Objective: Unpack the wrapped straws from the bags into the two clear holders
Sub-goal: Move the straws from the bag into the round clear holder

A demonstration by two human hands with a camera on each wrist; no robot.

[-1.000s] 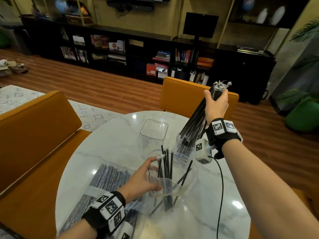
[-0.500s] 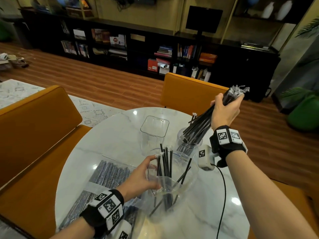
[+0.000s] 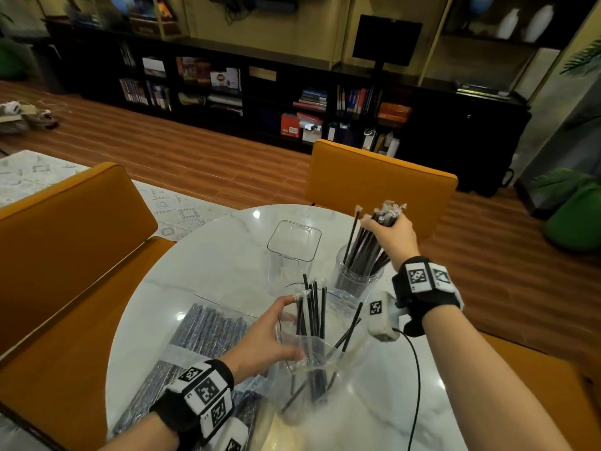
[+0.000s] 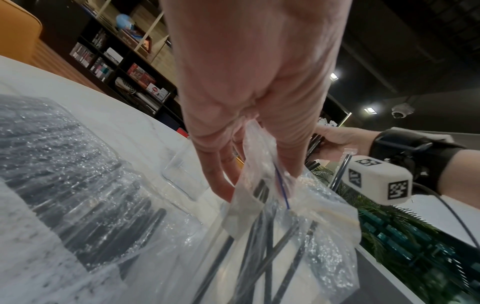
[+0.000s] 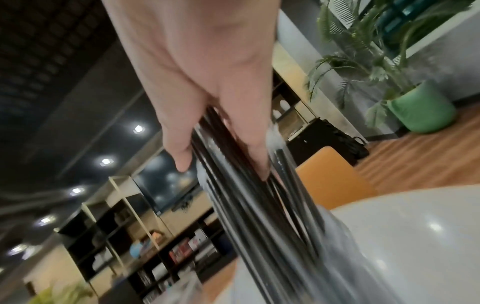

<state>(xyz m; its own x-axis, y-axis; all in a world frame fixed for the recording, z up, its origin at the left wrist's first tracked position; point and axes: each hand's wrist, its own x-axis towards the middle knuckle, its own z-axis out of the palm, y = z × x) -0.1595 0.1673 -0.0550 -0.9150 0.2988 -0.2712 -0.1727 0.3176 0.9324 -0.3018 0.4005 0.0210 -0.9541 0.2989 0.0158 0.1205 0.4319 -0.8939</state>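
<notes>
At the far left an orange chair stands against the edge of the round marble tabletop. On the tabletop's left part lies a sealed clear bag packed flat with wrapped black straws, one end under the left forearm. Just right of it the left hand pinches the rim of an open bag between thumb and curled fingers, holding its mouth up; a thin blue line runs along that rim. A few loose straws stand inside this bag, some upright and some leaning to the right. Behind the open bag stands a square clear holder, with nothing visible inside it. To its right a round clear holder stands upright on the tabletop. A thick bundle of straws sits with its lower ends inside this round holder, tilting to the right, and one straw stands apart at the bundle's left. The right hand is wrapped round the top of the bundle, fingers curled over it, with the crinkled wrapper tips poking out above. A second orange chair stands behind the tabletop.
</notes>
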